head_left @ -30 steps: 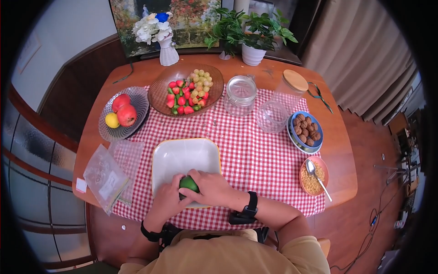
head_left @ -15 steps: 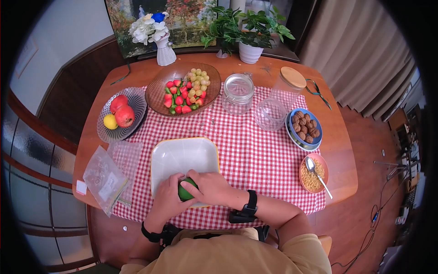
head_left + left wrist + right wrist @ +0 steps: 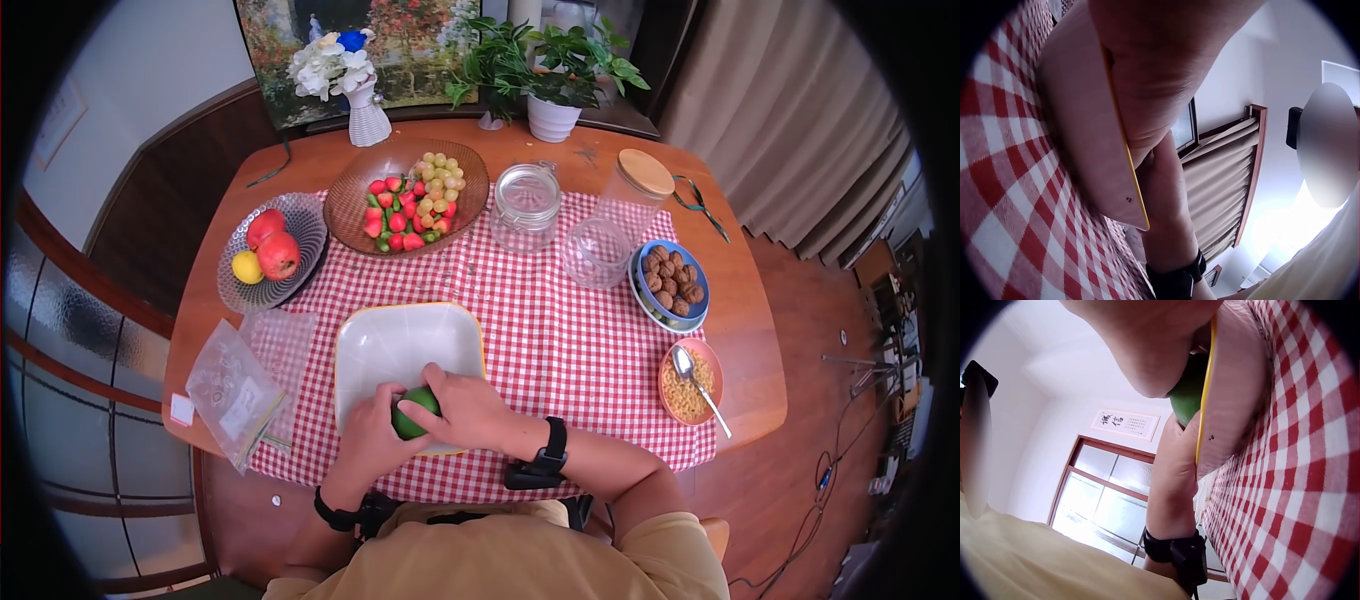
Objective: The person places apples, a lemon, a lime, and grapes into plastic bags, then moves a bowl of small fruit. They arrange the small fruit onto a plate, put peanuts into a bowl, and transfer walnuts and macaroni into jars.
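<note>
A round green fruit (image 3: pixel 416 413) is held between both hands over the near part of a white, yellow-rimmed dish (image 3: pixel 372 345). On its left side, the left hand (image 3: pixel 372 436) curls its fingers round it. The right hand (image 3: pixel 470 412) grips it from the right, thumb toward the body and fingers over the top. In the right wrist view the green fruit (image 3: pixel 1189 394) shows between the hands, just above the rim of the dish (image 3: pixel 1235 394). The left wrist view shows the dish's outer wall (image 3: pixel 1085 119), with the fruit hidden behind the left hand (image 3: pixel 1154 69).
Behind the dish are a fruit bowl (image 3: pixel 345 225), a glass jar (image 3: pixel 525 215), and a wooden-lidded jar (image 3: pixel 632 200). Plastic bags (image 3: pixel 235 395) and a pomegranate plate (image 3: pixel 240 290) lie left. Walnuts (image 3: pixel 672 280) and a bowl with a spoon (image 3: pixel 690 390) stand right.
Both hands keep hold of the green fruit, which has turned slightly between them. The right hand's fingers have shifted a little over it. The head view has moved slightly.
</note>
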